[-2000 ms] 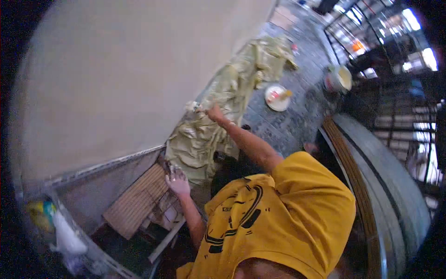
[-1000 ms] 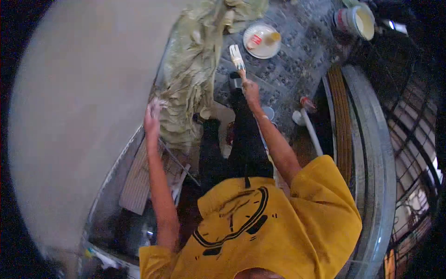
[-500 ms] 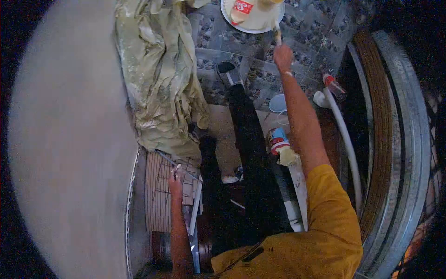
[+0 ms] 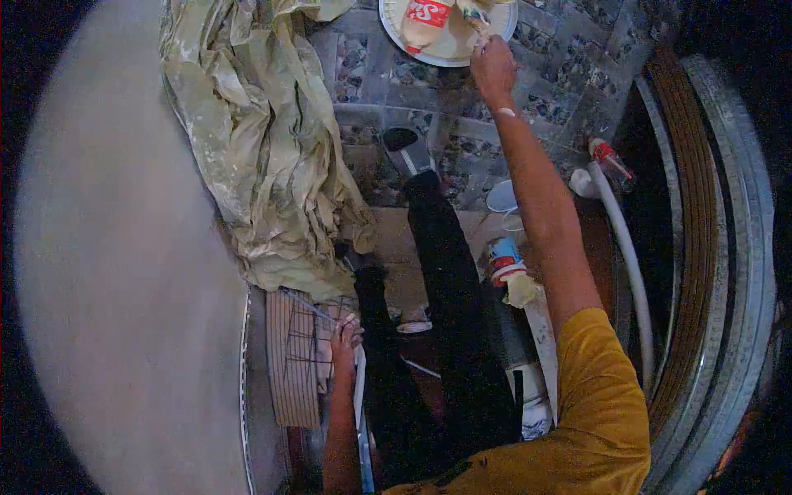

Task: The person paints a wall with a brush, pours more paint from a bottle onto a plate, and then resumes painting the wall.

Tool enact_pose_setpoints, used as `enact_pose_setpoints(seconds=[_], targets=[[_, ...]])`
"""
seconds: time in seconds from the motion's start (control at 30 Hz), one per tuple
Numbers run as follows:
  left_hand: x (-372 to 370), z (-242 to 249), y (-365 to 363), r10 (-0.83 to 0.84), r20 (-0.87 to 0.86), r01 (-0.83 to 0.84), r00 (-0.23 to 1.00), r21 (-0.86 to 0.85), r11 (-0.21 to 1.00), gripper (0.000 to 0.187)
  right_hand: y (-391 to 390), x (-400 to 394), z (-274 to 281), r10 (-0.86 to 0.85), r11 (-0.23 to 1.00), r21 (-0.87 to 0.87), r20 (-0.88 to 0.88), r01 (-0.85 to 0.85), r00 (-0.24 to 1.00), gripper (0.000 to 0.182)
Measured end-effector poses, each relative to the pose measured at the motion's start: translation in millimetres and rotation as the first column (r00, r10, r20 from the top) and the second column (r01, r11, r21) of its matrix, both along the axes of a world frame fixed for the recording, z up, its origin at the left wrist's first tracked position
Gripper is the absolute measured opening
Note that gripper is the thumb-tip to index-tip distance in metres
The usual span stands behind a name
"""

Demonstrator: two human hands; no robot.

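The right hand reaches forward at full arm extension to the near rim of a white plate that lies on the patterned tile floor at the top of the view. The fingers are closed around a brush handle; only a short, pale, paint-smeared section shows above the knuckles, over the plate. A red-and-white labelled container lies on its side in the plate, just beside the brush, and cream paint coats the plate's inner face.

The left hand is low and close to the body, with its fingers curled over the edge of a ribbed wooden panel and a thin metal rod that crosses it. Whether the fingers clamp the rod or merely rest on it cannot be told.

A crumpled, paint-stained yellow-green sheet runs along the foot of the pale wall at left and ends just above the panel. The person's dark trouser leg extends between the sheet and the right arm, ending in a shoe on the tiles. A small red, white and blue can stands just right of the leg, and a white pipe with a red-capped fitting runs beside a curved metal rail that bounds the right side. Bare tile shows between the sheet, the shoe and the plate.
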State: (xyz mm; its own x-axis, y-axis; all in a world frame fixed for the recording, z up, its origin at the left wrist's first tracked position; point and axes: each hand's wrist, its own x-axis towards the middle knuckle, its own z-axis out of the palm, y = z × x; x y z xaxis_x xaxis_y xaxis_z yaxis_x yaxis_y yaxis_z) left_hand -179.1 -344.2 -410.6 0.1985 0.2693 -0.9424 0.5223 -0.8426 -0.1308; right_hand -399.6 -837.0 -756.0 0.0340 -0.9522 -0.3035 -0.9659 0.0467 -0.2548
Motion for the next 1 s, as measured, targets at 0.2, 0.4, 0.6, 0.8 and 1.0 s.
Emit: enact_pose_setpoints(seconds=[0.2, 0.4, 0.6, 0.8, 1.0], targets=[[6, 0, 3, 0.024, -0.028, -0.026, 0.999, -0.068, 0.997, 0.038, -12, 19, -7, 0.036, 0.999, 0.002, 0.017, -0.036, 0.999, 0.03], [0, 3, -21, -0.042, 0.006, 0.042, 0.999, -0.023, 0.999, 0.039, -16, 23, 22, 0.034, 0.989, 0.145, -0.054, -0.026, 0.998, 0.033], [-7, 5, -15, -0.01, -0.015, 0.009, 1.0, -0.073, 0.997, 0.037, 7, -34, -12, 0.092, 0.956, 0.284, -0.06, -0.072, 0.994, 0.037], [-4, 0, 1, 0.012, -0.024, -0.013, 1.0, -0.053, 0.999, 0.036, 20, -74, 9, -0.265, 0.941, 0.253, 0.141, 0.224, 0.954, 0.035], [-6, -8, 20, 0.091, 0.011, -0.09, 0.996, -0.065, 0.994, 0.036, 11, -67, -6, -0.024, 0.992, 0.122, -0.033, 0.028, 0.999, 0.034]])
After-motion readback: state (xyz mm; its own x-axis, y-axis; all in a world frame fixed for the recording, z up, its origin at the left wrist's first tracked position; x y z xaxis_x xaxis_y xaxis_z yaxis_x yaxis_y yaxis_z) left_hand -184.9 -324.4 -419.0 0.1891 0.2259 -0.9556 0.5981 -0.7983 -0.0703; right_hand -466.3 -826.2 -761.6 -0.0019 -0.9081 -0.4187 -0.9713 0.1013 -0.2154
